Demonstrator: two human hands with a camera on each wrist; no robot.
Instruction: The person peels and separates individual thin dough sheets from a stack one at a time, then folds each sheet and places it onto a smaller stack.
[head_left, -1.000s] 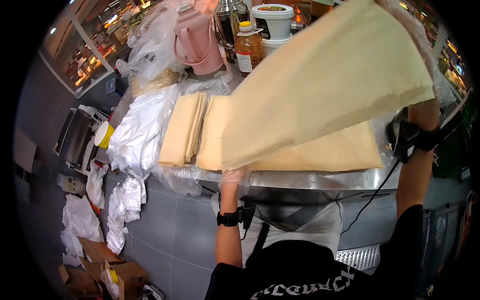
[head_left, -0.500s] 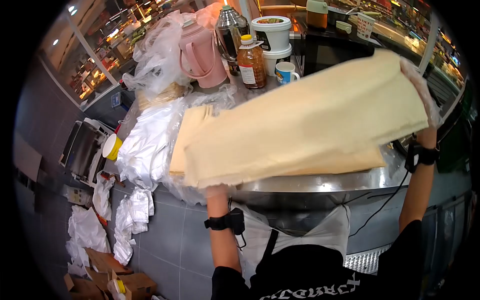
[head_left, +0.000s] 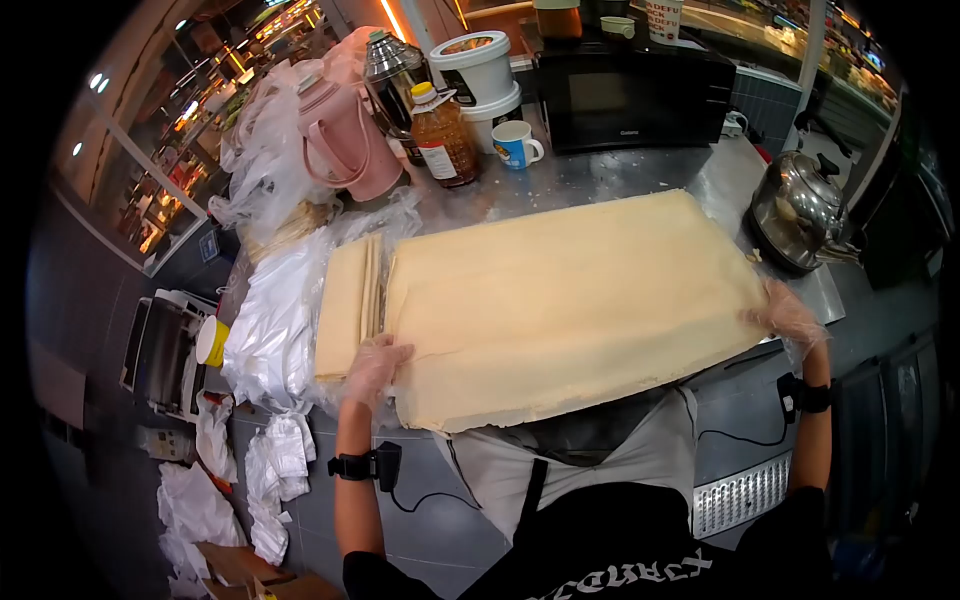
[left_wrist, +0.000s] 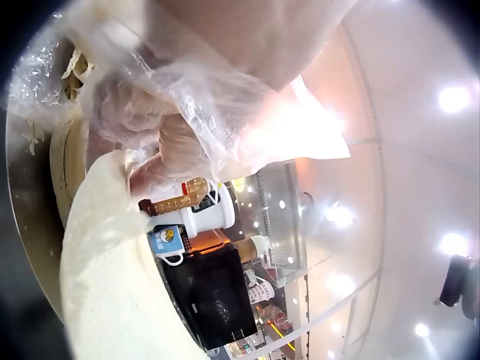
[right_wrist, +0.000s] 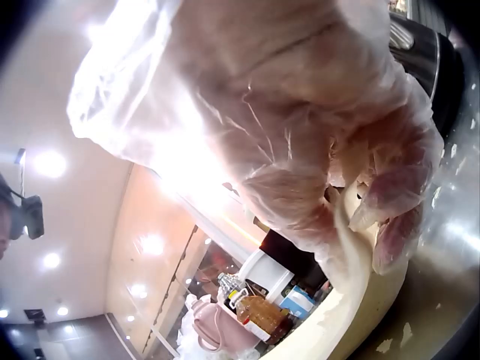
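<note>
A wide pale yellow sheet lies over the metal table, its near edge hanging past the front. In a clear plastic glove, the left hand pinches its left side, thumb on top; the left wrist view shows that hand by the sheet. At the right edge, the gloved right hand pinches the sheet between thumb and fingers, as the right hand in the right wrist view does with the sheet edge. Left of the sheet rests a folded stack of similar sheets.
White plastic bags lie at the left. Behind stand a pink jug, an oil bottle, white tubs, a mug and a black microwave. A steel kettle is at the right.
The sheet was raised and slanting; both hands have brought it down, and it now lies flatter over the table. The left hand moved left, the right hand down. The view has shifted, showing the microwave and kettle.
</note>
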